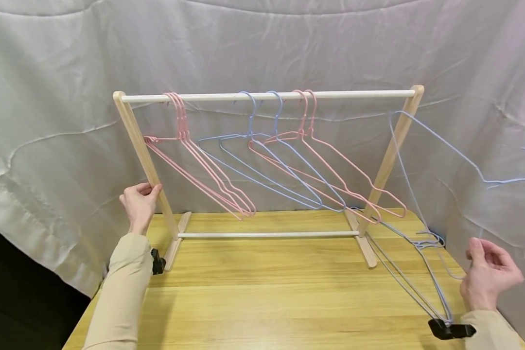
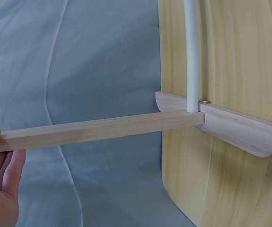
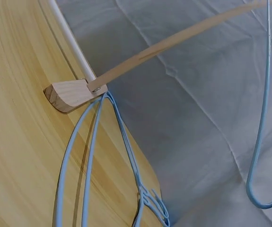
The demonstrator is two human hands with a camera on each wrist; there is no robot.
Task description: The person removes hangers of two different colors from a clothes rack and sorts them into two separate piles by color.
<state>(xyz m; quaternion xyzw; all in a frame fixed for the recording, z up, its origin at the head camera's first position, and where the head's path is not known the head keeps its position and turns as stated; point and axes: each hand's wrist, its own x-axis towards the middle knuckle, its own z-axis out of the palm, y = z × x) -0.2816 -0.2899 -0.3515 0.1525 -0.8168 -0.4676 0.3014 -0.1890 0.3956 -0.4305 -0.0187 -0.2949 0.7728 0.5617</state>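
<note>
A wooden garment rack with a white top rail (image 1: 218,96) stands on the table. My left hand (image 1: 140,201) grips its left post (image 1: 137,138) partway up, thumb and fingers on opposite sides. On the right, my right hand (image 1: 490,272) holds a blue wire hanger (image 1: 446,146), raised beside the right post (image 1: 391,150). Its rounded corner (image 3: 258,201) runs up to the fingers in the right wrist view; the hook lies toward the right edge of the head view. Several pink hangers (image 1: 216,170) and two blue hangers (image 1: 284,170) hang from the rail.
More blue hangers (image 1: 433,272) lie in a bunch on the table's right side, by the rack's right foot (image 1: 365,250). A white lower bar (image 1: 267,235) joins the feet. Grey cloth (image 1: 262,48) hangs behind the wooden table (image 1: 262,291).
</note>
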